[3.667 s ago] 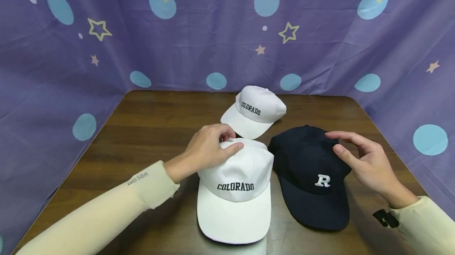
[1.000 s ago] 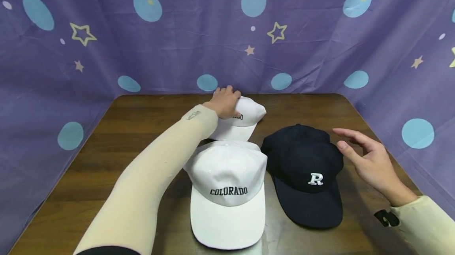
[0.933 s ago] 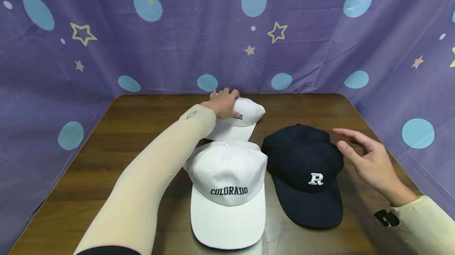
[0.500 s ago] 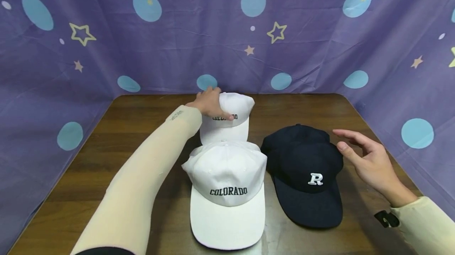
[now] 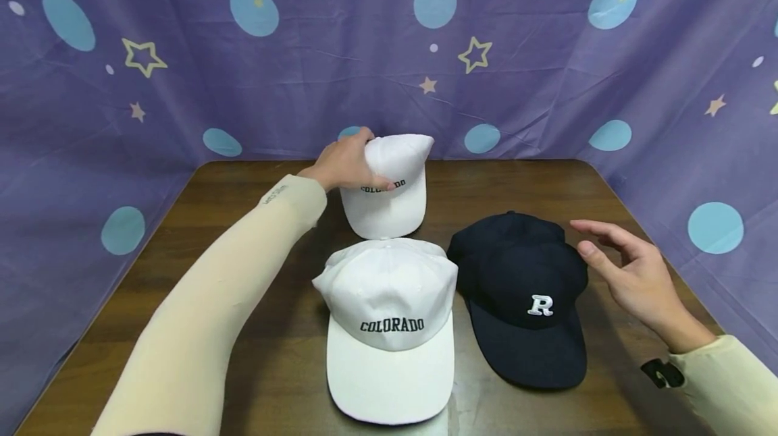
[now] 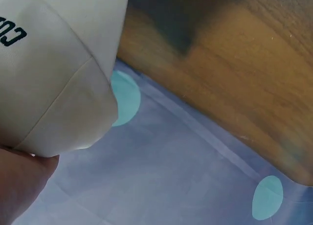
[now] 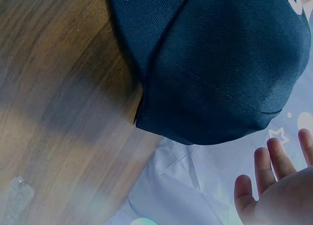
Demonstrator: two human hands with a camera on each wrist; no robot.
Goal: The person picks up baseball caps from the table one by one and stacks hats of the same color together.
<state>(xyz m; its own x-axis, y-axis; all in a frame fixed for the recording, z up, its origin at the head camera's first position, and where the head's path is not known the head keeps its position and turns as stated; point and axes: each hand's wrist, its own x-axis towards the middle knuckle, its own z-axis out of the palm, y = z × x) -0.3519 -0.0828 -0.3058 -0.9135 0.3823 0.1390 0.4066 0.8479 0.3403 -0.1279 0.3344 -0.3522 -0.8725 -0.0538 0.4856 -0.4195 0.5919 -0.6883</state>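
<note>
At the back of the table, my left hand (image 5: 349, 165) grips a white baseball cap (image 5: 398, 158) by its crown. The thumb crosses the black COLORADO lettering on the front, and the fingers go behind the crown. In the left wrist view the same cap (image 6: 54, 78) fills the upper left, with part of the hand (image 6: 22, 186) below. My right hand (image 5: 635, 281) hovers with relaxed fingers beside a black baseball cap (image 5: 523, 274) marked with a white R. The right wrist view has that hand (image 7: 286, 191) apart from the black cap (image 7: 220, 68).
A second white COLORADO baseball cap (image 5: 389, 294) sits in front of the held one, to the left of the black cap. All are at a brown wooden table (image 5: 200, 233). A purple curtain (image 5: 340, 71) with stars and blue dots hangs behind it.
My left hand has gone from the near white cap to the far one. The far cap has shifted left, turned to face forward, and its crown has risen. The right hand stays put.
</note>
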